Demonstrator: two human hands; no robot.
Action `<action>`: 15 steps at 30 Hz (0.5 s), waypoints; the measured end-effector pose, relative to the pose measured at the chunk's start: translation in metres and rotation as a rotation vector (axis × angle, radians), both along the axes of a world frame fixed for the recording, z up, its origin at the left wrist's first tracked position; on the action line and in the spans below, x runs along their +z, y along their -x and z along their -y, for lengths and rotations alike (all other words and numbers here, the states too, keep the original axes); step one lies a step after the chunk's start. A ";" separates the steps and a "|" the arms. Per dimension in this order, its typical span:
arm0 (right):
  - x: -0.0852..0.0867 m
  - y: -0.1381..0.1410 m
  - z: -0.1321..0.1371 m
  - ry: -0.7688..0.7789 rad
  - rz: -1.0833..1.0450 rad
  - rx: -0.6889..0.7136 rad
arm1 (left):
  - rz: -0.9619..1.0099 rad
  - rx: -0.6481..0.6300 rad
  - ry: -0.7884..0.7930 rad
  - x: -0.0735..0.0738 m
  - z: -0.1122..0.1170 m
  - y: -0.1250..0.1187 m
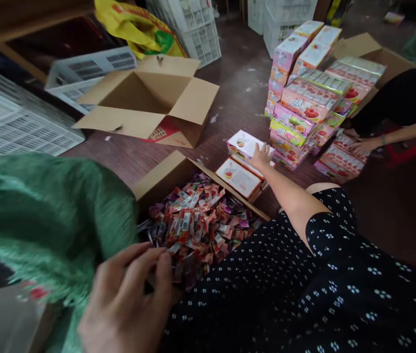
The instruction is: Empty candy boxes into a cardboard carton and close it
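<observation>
the right hand (261,156) reaches over a white box (242,139) on the floor beside the carton (161,177), its grip apart, fingers spread at the box's end. the left hand (130,289) hangs curled near the carton's loose packets (193,220); i cannot tell whether its grip is closed on anything. the work looks partway along: printed boxes (296,117) already stand stacked, while many packets lie loose. another person's hands (364,147) rest on a wrapped pack (340,161) beside the stack.
</observation>
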State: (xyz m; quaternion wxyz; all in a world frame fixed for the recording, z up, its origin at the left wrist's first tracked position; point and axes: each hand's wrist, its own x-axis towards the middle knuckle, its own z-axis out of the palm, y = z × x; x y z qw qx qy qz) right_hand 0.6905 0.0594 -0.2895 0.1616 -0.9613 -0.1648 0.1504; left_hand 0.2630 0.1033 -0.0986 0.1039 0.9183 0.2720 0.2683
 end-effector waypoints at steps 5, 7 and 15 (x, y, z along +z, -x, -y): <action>-0.016 -0.054 0.001 0.247 -0.095 0.137 | -0.163 -0.217 -0.119 -0.047 -0.006 -0.027; -0.016 -0.065 0.002 0.257 -0.089 0.139 | -0.200 -0.228 -0.105 -0.064 -0.013 -0.025; 0.013 -0.057 0.019 -0.252 -0.295 -0.107 | -0.156 -0.279 -0.057 -0.109 -0.013 -0.019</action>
